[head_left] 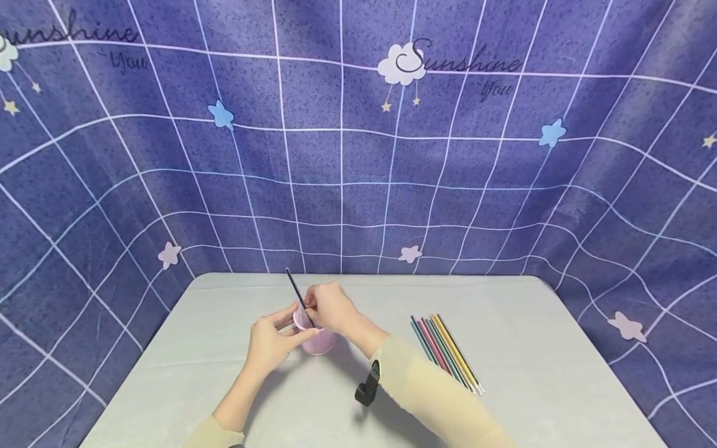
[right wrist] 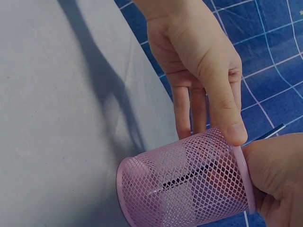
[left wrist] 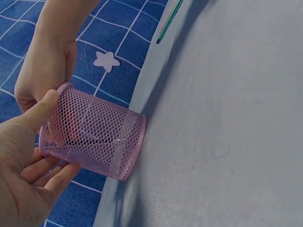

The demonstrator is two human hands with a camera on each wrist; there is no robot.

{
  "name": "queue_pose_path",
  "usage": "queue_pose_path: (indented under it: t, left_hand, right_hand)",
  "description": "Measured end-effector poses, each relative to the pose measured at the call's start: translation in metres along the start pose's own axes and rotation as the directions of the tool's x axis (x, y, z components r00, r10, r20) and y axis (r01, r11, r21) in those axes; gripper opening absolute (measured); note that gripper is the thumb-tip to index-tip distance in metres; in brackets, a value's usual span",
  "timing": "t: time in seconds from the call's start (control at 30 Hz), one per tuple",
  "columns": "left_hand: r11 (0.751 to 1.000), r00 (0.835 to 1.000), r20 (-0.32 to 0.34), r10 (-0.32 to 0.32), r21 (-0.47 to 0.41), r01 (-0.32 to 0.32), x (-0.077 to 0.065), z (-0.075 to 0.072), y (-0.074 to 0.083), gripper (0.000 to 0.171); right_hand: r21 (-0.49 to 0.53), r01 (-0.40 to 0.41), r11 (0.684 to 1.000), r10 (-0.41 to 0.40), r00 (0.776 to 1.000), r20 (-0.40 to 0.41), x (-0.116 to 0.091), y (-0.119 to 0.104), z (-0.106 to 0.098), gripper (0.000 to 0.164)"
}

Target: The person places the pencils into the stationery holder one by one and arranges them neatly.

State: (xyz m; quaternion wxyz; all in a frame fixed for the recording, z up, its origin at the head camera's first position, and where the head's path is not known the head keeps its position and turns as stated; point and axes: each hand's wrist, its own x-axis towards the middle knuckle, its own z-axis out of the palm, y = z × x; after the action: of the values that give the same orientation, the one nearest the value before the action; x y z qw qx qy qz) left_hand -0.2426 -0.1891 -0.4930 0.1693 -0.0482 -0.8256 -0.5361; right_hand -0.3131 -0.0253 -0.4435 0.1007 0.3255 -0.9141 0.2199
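A pink mesh pencil cup point(left wrist: 97, 132) stands on the table with its mouth up. My left hand point(head_left: 269, 345) grips it near the rim, thumb on one side and fingers on the other. My right hand point(head_left: 332, 306) is at the cup's mouth, its fingers reaching inside and pinching a dark pencil point(head_left: 295, 286). The pencil leans in the cup, its upper end sticking out above the rim; through the mesh in the right wrist view its lower part point(right wrist: 189, 175) shows. The right fingertips are partly hidden by the cup and hand.
Several coloured pencils point(head_left: 445, 351) lie side by side to the right of the cup, beyond the right forearm. The table point(head_left: 538, 373) has a pale cover. A blue gridded curtain point(head_left: 347, 155) hangs behind and at the sides. A black strap point(head_left: 368, 389) hangs from the right sleeve.
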Motion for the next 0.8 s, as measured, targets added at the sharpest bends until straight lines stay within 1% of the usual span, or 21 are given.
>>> queue_pose_path:
  t: [0.27,0.43,0.53,0.63,0.8]
  left_hand:
    - [1.000,1.000,0.006,-0.018,-0.013,0.018,0.000,0.000,-0.001,0.073]
    - [1.000,1.000,-0.003,-0.012,0.013,0.012,0.000,0.000,0.001,0.073]
    - [1.000,1.000,-0.010,-0.015,0.013,0.015,-0.001,0.001,0.001,0.073]
    - [0.999,0.999,-0.012,-0.033,0.001,0.033,-0.001,0.001,0.002,0.073]
    - [0.999,0.999,-0.004,-0.048,-0.017,0.048,-0.001,0.000,0.003,0.074]
  right_hand:
    - [-0.001,-0.001,1.000,0.001,1.000,0.015,0.000,-0.001,-0.001,0.009]
    - [0.007,0.012,1.000,-0.012,1.000,-0.011,0.000,0.000,-0.010,0.005]
    - [0.018,0.040,0.999,-0.039,0.998,-0.050,0.001,0.002,-0.019,0.005]
    - [0.030,0.064,0.998,-0.061,0.994,-0.086,0.001,0.004,-0.031,0.004]
    - [0.069,0.055,0.996,-0.048,0.994,-0.096,-0.004,0.007,-0.056,0.005]
